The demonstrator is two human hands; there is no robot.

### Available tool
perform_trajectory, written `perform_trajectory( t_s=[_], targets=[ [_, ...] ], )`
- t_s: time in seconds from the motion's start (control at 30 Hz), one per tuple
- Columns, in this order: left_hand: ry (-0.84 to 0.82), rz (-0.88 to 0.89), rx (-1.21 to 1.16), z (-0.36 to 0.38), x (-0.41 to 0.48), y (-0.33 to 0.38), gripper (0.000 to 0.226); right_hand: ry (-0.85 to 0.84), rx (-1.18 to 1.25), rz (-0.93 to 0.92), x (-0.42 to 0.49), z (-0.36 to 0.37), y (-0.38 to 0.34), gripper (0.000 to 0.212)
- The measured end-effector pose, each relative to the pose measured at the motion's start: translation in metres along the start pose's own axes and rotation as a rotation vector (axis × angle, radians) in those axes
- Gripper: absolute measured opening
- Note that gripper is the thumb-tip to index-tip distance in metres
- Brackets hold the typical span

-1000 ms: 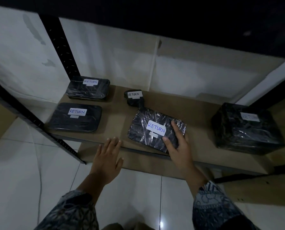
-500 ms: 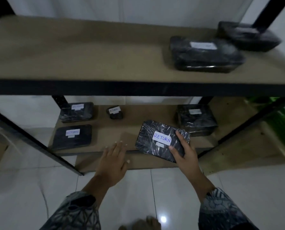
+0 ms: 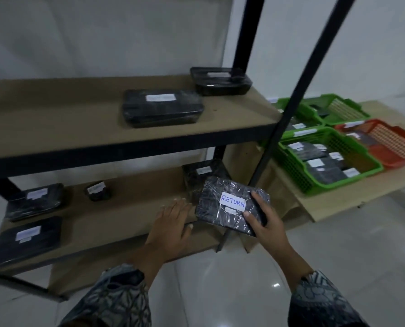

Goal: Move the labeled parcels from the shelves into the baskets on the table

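Within right grip (image 3: pixel 265 223), RETURN parcel (image 3: pixel 230 204).

I can read one word only: "RETURN", handwritten in blue capitals on the white label (image 3: pixel 233 201) of the black wrapped parcel (image 3: pixel 222 206) in my right hand (image 3: pixel 266 224). The labels on the other shelf parcels and in the baskets are too blurred for me to read
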State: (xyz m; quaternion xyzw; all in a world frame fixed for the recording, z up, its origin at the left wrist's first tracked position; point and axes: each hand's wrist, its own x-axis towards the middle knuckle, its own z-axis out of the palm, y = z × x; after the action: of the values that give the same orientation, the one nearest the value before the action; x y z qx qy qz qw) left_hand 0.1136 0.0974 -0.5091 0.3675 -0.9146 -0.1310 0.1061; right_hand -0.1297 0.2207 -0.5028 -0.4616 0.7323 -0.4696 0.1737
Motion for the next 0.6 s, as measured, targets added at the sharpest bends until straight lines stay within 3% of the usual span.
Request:
perform_trajectory(
  t_s=[0.33,0.6],
  targets=[
    [0.026,0.065,-0.084,0.042,0.109,0.159,0.069,0.033,0.003,-0.008,0.057,-0.161,0.064,0.055],
    [0.067,0.130,-0.138,0.063,0.195,0.236,0.074,0.126,0.074,0.028,0.106,-0.246,0.104,0.053]
  ],
)
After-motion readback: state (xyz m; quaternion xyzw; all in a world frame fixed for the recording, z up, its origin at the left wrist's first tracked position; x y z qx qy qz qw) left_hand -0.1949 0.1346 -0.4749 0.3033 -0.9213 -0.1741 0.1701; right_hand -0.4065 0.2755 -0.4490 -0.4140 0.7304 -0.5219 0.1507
